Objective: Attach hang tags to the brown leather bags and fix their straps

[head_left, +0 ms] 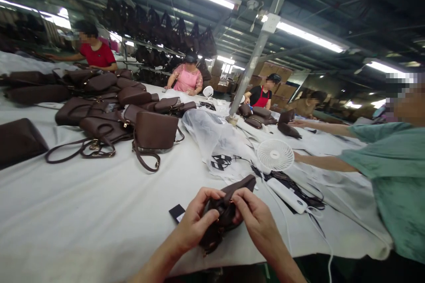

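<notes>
A dark brown leather handbag [239, 186] is between my hands at the near edge of the cloth-covered table. My left hand [200, 214] grips its left side, thumb pressed on the leather. On the bag's right side my right hand [254, 212] pinches at a spot with a small gold-coloured glint, perhaps a metal fitting; the fingers partly hide it. More gold-coloured hardware shows low on the bag. A black tag [176, 213] with a white part lies just left of my left hand.
Brown handbags [156, 130] pile up at the left. Clear plastic bags [212, 135], a white fan [275, 154] with cables and a white power strip [287, 194] lie ahead and right. A co-worker in a green shirt [392, 177] reaches in; others work across the table.
</notes>
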`<state>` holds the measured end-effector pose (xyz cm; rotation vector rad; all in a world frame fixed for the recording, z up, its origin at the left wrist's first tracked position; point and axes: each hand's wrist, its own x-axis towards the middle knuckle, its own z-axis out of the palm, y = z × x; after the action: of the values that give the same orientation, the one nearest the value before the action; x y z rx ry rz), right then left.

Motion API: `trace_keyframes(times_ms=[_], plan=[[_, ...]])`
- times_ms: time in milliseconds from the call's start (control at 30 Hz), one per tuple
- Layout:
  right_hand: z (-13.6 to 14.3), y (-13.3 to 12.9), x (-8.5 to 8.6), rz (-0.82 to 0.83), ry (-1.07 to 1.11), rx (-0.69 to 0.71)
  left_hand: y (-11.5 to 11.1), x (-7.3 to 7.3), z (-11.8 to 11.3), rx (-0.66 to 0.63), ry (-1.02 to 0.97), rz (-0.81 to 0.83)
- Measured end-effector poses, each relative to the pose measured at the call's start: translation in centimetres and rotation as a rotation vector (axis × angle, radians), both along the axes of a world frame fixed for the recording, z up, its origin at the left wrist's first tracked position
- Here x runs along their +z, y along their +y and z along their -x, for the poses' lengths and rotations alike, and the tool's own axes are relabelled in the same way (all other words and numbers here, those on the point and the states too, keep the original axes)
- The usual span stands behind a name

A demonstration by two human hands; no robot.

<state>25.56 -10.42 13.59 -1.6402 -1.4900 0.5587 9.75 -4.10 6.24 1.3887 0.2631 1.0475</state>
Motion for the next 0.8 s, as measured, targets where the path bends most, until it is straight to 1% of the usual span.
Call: trace_keyframes(times_ms=[67,167,233,300,367,433,500,567,600,700,800], plan=[[0.3,0.2,0.5,0.099,0.122,0.003,-0.7,-0.1,-0.3,0.074,-0.003,0.002],[0.5,0.2,0.6,0.151,0.194,-0.035,-1.5,-0.5,-0.5,0.137,0.056,-0.052],[0.5,0.0,0.5,0.146,0.196,-0.089,-1.9,-1.0,-0.7,0.144,0.131,-0.158],[0.6,-0.2,0.4,0.119,0.174,-0.147,-2.3,-1.5,-0.9,0.165,0.203,-0.298],[1.0,-0.5,0.2,0.088,0.176,-0.208,-2.6,-2.2,-1.4,0.240,0.250,-0.428],[1.6,-0.9,0.1,0.096,0.268,-0.246,-2.9,-2.8,-2.0,0.344,0.267,-0.527],[2.5,-1.2,0.0,0.128,0.415,-0.229,-3.2,-3.4,-2.6,0.456,0.266,-0.580],[3.4,-1.7,0.0,0.140,0.518,-0.166,-3.5,-3.7,-3.0,0.546,0.265,-0.572],[3.7,-1.9,0.0,0.137,0.536,-0.127,-3.6,-3.7,-3.2,0.579,0.264,-0.560],[3.8,-2.2,0.2,0.141,0.550,-0.047,-3.7,-3.5,-3.3,0.611,0.263,-0.548],[2.7,-2.1,0.3,0.179,0.654,-0.059,-3.4,-3.0,-3.0,0.582,0.284,-0.605]])
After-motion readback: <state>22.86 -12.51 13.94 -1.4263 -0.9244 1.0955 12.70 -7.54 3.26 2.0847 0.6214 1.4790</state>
